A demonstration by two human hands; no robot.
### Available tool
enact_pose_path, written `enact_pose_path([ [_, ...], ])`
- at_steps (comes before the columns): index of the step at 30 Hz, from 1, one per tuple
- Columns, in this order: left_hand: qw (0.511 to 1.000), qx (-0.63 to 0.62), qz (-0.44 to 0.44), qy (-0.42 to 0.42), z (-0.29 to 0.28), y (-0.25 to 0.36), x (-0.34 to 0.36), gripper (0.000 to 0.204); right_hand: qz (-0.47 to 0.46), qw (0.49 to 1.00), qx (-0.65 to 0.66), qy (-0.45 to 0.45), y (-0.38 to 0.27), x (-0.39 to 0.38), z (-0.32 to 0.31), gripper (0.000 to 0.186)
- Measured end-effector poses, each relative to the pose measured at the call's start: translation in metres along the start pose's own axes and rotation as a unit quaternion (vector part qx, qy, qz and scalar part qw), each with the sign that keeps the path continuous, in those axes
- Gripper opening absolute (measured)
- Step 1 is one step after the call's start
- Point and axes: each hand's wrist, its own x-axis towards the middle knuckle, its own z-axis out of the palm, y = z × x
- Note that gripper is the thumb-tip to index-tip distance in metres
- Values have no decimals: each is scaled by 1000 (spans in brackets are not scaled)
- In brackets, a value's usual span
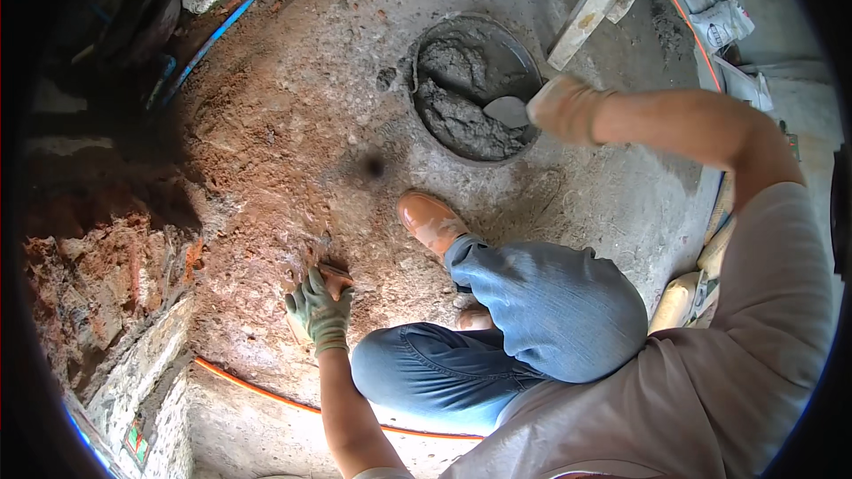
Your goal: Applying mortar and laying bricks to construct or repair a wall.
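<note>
My right hand point(566, 110), in a pale work glove slightly blurred, is closed on a trowel whose handle it hides. The grey trowel blade point(508, 112) reaches into a round bucket point(415, 93) of wet grey mortar point(457, 115), over its right side. Down at the lower left, my left hand point(321, 309) wears a green glove. Its fingers are bent around a reddish-brown brick point(335, 279), partly covered by the glove, low over the rubble-strewn ground.
Broken masonry point(106, 284) rises at the left. A blue pipe point(213, 44) lies at the upper left, wooden boards point(603, 4) at the upper right. An orange hose point(257, 388) crosses the floor behind my left arm. My shoe point(430, 217) stands below the bucket; sacks point(710, 9) lie far right.
</note>
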Motion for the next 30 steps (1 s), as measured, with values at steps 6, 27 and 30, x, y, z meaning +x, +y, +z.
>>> enact_pose_path([
  [6,999,-4,14,39,1,-2,-2,93,-10,996,-82,-45,46,-18,-29,16],
  [27,1000,-14,14,15,-2,-1,0,94,140,781,528,-303,17,17,-18,24],
  [30,1000,4,10,5,-2,3,2,94,40,929,240,-278,33,20,-9,24],
])
